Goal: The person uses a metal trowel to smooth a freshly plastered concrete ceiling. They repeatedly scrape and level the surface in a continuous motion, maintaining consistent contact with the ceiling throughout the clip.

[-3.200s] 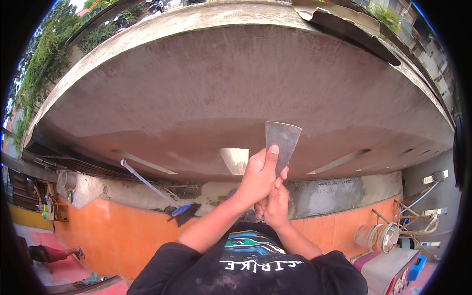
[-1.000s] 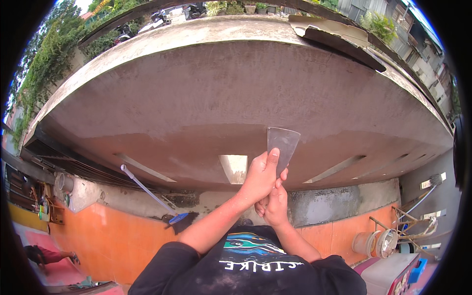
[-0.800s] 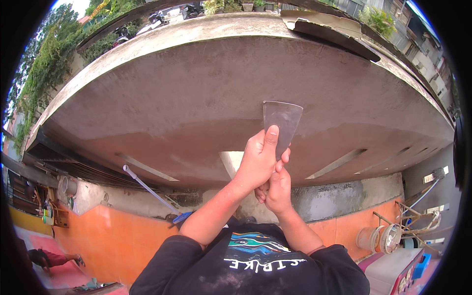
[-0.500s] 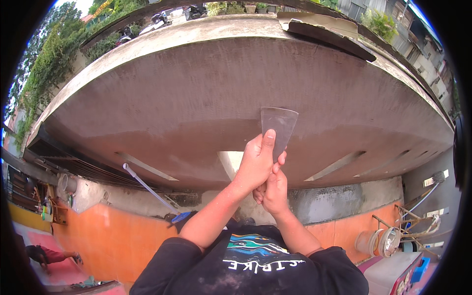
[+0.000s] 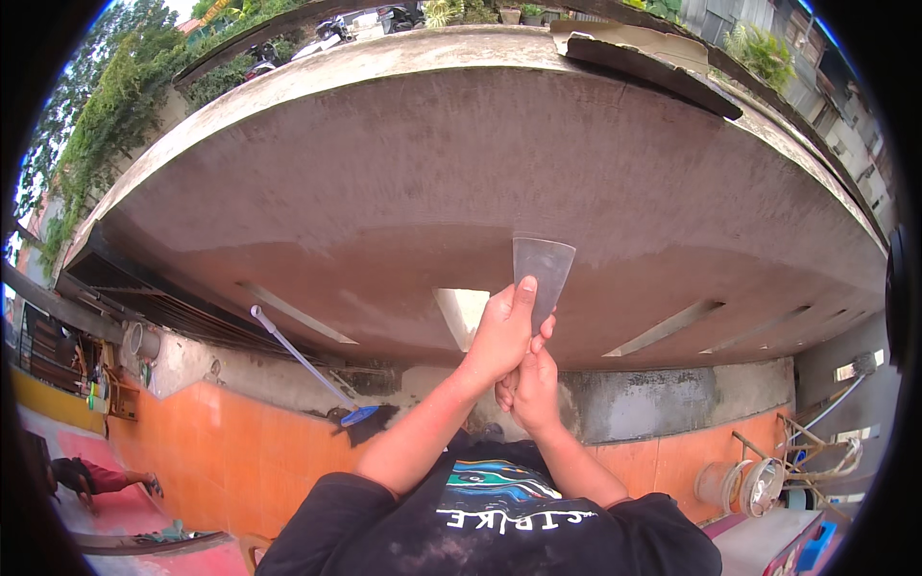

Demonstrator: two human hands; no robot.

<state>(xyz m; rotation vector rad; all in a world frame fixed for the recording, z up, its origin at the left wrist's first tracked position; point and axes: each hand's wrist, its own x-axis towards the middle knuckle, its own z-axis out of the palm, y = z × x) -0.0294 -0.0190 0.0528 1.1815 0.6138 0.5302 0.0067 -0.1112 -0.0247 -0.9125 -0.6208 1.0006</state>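
A wide-bladed scraper point(image 5: 545, 264) is held up in both hands against the brown-grey wall point(image 5: 403, 154). My left hand point(image 5: 499, 331) is closed round its lower blade and handle, with the thumb pressed flat on the metal. Just below, my right hand point(image 5: 534, 389) is closed round the handle end, which the fingers mostly hide. The blade's broad edge lies at the border between a lighter, streaked upper zone of the wall and a darker, smoother lower zone. Whether the edge touches the surface, I cannot tell.
Left of my hands is a slot opening point(image 5: 463, 315) in the wall. A blue broom point(image 5: 360, 415) leans at the left. Buckets point(image 5: 759, 485) and a wooden frame point(image 5: 816, 456) stand at the right. Another person point(image 5: 101, 477) is at the far left. Orange flooring point(image 5: 221, 451) lies behind.
Both hands and the scraper have moved a little down the wall, toward me. The grip looks the same. The whole view has shifted slightly.
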